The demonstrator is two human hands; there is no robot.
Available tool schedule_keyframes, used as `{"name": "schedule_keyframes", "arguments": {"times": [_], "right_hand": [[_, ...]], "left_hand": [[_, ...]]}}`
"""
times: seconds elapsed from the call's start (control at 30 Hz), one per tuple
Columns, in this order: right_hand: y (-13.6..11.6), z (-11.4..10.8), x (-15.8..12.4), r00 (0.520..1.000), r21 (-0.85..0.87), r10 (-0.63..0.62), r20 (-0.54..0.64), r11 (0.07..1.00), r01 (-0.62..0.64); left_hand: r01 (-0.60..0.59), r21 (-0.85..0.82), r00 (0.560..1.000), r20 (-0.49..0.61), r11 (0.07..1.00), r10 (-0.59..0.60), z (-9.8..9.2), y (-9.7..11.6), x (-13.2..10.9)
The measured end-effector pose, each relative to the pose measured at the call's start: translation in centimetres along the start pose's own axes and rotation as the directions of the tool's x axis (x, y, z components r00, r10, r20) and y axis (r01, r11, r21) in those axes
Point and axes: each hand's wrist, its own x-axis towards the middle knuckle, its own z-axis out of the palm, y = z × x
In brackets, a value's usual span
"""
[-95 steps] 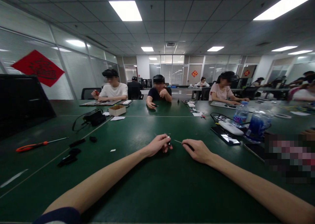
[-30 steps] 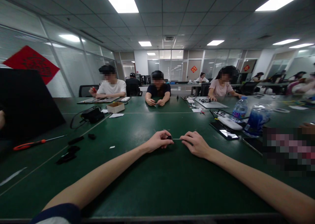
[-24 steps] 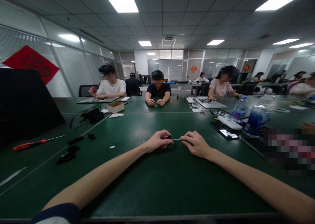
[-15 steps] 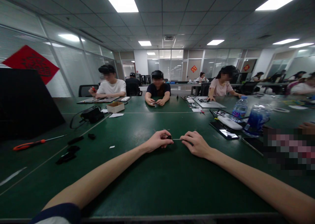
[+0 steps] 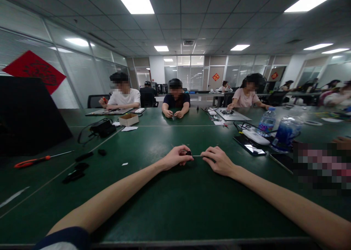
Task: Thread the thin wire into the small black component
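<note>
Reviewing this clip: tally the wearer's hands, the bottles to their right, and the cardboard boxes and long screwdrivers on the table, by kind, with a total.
Hands: 2 (left hand, right hand)
Bottles: 2 (water bottle, clear bottle)
Cardboard boxes: 1 (cardboard box)
Long screwdrivers: 1 (screwdriver)
Total: 6

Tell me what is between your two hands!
In the head view, a thin metal rod bridges the gap from the right hand to a small black piece in the left hand.
</note>
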Motion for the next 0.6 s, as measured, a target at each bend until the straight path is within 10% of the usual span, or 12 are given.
{"name": "schedule_keyframes", "arguments": {"times": [0.6], "right_hand": [[0.04, 0.05, 0.04, 1.0, 0.105, -0.001, 0.017, 0.994, 0.0]], "left_hand": [[-0.032, -0.013, 0.999, 0.025, 0.999, 0.032, 0.03, 0.04, 0.0]]}}
